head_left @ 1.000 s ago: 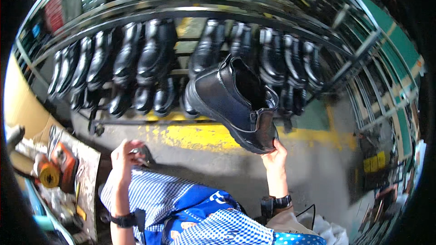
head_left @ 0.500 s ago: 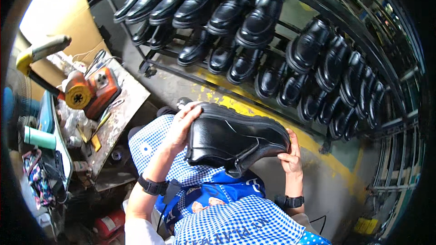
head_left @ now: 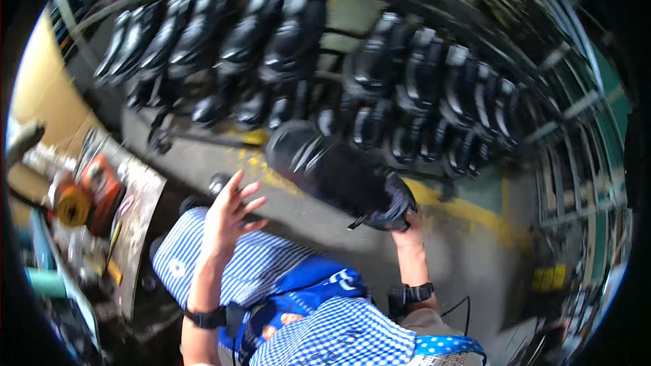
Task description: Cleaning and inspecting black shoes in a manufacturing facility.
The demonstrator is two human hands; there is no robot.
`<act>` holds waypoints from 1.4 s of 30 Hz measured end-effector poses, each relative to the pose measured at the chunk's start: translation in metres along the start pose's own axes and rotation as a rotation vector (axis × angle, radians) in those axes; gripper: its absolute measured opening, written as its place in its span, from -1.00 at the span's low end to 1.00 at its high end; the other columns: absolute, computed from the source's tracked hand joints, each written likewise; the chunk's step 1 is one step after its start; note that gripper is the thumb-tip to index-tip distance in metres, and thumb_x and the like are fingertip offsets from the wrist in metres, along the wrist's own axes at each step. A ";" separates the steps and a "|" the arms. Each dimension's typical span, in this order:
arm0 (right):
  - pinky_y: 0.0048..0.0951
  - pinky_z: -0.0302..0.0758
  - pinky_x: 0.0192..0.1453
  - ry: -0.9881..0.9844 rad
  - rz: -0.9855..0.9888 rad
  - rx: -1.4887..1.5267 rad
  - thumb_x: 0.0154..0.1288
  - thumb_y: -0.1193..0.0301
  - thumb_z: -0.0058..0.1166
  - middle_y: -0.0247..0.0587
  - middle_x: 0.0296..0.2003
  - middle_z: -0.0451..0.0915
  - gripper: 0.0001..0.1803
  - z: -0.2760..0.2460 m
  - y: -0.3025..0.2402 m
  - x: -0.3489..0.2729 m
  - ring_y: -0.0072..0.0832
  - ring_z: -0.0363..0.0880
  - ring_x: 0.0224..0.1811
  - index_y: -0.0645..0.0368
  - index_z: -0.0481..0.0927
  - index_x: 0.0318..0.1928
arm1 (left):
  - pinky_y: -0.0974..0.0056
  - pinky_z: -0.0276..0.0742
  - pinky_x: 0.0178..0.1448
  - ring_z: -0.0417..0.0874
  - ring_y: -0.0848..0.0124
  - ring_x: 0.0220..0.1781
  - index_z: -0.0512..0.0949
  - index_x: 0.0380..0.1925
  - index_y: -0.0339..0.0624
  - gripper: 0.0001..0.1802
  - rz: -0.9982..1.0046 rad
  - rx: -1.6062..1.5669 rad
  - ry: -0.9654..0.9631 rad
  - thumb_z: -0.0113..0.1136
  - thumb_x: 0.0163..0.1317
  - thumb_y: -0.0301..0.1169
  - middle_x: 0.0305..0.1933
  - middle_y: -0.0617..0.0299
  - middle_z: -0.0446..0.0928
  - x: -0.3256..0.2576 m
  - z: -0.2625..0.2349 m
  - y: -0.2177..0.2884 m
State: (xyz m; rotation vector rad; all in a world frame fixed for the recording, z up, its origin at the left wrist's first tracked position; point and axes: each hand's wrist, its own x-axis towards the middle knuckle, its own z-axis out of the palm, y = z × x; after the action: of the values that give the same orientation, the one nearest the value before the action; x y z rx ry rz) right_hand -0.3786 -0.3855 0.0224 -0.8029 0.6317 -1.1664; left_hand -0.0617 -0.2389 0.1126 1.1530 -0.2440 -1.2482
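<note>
A black shoe (head_left: 332, 173), blurred by motion, is held out in front of me over the floor. My right hand (head_left: 408, 222) grips it at its near right end, where the opening seems to be; the rounded end points up and left toward the rack. Most of my right fingers are hidden behind the shoe. My left hand (head_left: 234, 213) is off the shoe, fingers spread, with nothing in it. It hovers above the blue-and-white checked apron (head_left: 251, 257) on my lap.
A metal rack (head_left: 203, 137) with several black shoes (head_left: 291, 34) in two rows spans the far side. At left, a worn bench (head_left: 146, 193) bears an orange machine (head_left: 102, 183). A yellow line (head_left: 441, 200) marks the floor; shelving frames (head_left: 583, 183) stand at right.
My left hand has let go of the shoe and opened. The shoe has turned in my right hand and swung toward the rack. The whole view has shifted.
</note>
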 end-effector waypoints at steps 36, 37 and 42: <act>-0.11 0.45 -0.14 0.753 -0.133 -0.184 -0.23 -0.22 0.22 -0.03 -0.13 0.43 0.00 -0.195 -0.249 0.191 -0.11 0.49 -0.20 0.25 0.24 0.09 | 0.53 0.39 -0.40 0.50 0.59 -0.39 0.49 -0.15 -0.07 -0.68 0.298 -0.071 0.695 0.07 0.16 -0.18 -0.27 0.39 0.53 -0.001 -0.244 -0.035; -0.11 0.49 -0.20 0.705 -0.129 -0.267 -0.24 -0.19 0.24 -0.01 -0.14 0.44 0.01 -0.186 -0.251 0.193 -0.09 0.50 -0.21 0.28 0.23 0.09 | 0.52 0.39 -0.38 0.50 0.60 -0.38 0.50 -0.15 -0.06 -0.68 0.306 -0.067 0.689 0.08 0.15 -0.18 -0.28 0.40 0.53 -0.001 -0.244 -0.037; -0.41 0.60 -0.22 0.631 -0.386 0.008 0.05 0.18 0.13 -0.12 -0.25 0.54 -0.56 -0.174 -0.256 0.184 -0.32 0.56 -0.26 0.27 0.45 -0.17 | 0.55 0.39 -0.42 0.48 0.61 -0.41 0.48 -0.10 -0.06 -0.66 0.324 -0.079 0.647 0.07 0.16 -0.17 -0.28 0.38 0.52 0.007 -0.239 -0.032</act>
State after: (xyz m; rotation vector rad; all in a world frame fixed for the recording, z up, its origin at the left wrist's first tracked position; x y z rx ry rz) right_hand -0.6036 -0.6462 0.1275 -0.5534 1.0139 -1.8019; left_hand 0.0889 -0.1105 -0.0260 1.3254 0.1025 -0.5550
